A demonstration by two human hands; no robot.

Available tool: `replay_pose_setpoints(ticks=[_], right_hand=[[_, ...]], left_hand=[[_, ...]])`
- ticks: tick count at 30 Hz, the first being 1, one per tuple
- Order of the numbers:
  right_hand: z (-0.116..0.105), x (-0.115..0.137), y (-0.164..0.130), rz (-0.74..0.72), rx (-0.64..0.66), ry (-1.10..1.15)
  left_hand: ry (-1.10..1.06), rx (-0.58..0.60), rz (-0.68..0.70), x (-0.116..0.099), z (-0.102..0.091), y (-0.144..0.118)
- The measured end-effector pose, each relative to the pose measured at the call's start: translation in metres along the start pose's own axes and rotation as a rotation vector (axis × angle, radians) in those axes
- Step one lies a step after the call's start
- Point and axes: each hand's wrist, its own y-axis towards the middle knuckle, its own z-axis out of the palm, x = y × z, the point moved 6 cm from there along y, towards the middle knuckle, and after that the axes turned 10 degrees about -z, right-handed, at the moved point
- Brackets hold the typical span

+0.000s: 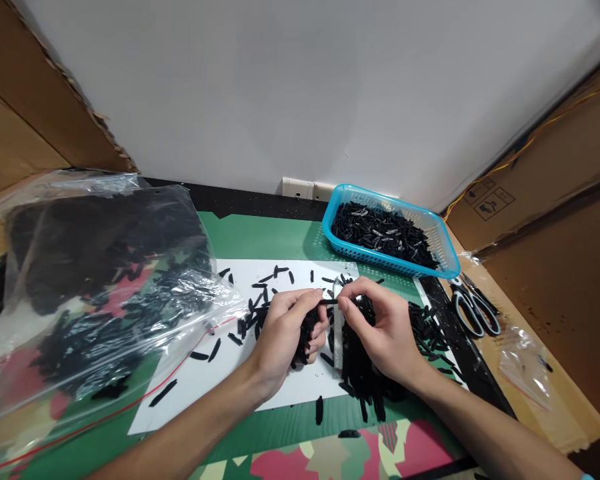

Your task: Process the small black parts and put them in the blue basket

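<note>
Between my two hands runs one thin black strip (329, 302), level above the white sheet (300, 393). My left hand (285, 333) pinches one end with thumb and forefinger, while its other fingers curl round a bunch of similar black pieces (306, 330). With thumb and forefinger, my right hand (383, 330) grips the other end. A pale, narrow bar (337, 333) stands upright in the view between the hands. Under and beside my right hand lies a heap of black pieces (365, 373), partly hidden by it. More loose black pieces (250, 313) are scattered left of my left hand.
A blue plastic basket (390, 257) of black pieces stands at the back right. Scissors (473, 310) lie right of the mat. A large clear zip bag (110, 293) with black pieces covers the left. Cardboard (545, 153) and a wall (280, 87) enclose the table.
</note>
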Motion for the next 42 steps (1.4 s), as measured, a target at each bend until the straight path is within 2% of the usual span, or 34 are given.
replay_pose_setpoints(ticks=[3,7,11,16,21,24,26,28,30,31,34,36,39,42], right_hand=[[0.002,-0.017,-0.003,0.176,-0.032,0.165],[0.008,-0.03,-0.004,0.308,-0.026,0.335],[0.01,-0.033,-0.004,0.354,-0.024,0.436],[0.009,-0.032,-0.003,0.346,-0.021,0.432],[0.011,-0.028,-0.003,0.303,-0.013,0.423],[0.01,-0.025,-0.003,0.25,-0.004,0.327],[0.003,-0.021,0.002,0.133,-0.011,0.163],[-0.01,-0.012,0.012,-0.089,-0.032,-0.074],[-0.027,-0.004,0.023,-0.286,-0.111,-0.348],[-0.036,-0.003,0.028,-0.325,-0.17,-0.468],[-0.054,-0.007,0.037,-0.219,-0.285,-0.652],[-0.048,-0.004,0.036,-0.201,-0.229,-0.588],[-0.021,0.007,0.024,-0.26,-0.03,-0.329],[0.001,0.013,0.014,-0.241,0.107,-0.122]], left_hand=[[-0.002,0.027,0.001,0.0,0.002,0.0],[0.003,0.048,0.01,-0.001,0.004,0.0],[0.0,0.05,0.011,-0.002,0.004,0.0],[0.008,0.046,0.014,-0.001,0.003,0.002],[0.029,0.025,0.046,-0.001,0.001,0.001],[0.042,0.034,0.024,0.001,0.0,0.001],[0.053,0.021,0.028,0.001,-0.002,0.002],[0.053,0.006,0.024,0.001,-0.004,0.004],[0.027,0.006,-0.006,0.001,-0.005,0.004],[0.005,0.011,-0.028,0.002,-0.005,0.004],[-0.066,0.04,-0.087,0.003,-0.005,0.003],[-0.079,0.059,-0.11,0.005,-0.004,0.002],[-0.058,0.059,-0.131,0.007,-0.003,0.001],[-0.043,0.006,-0.143,0.009,-0.003,0.001]])
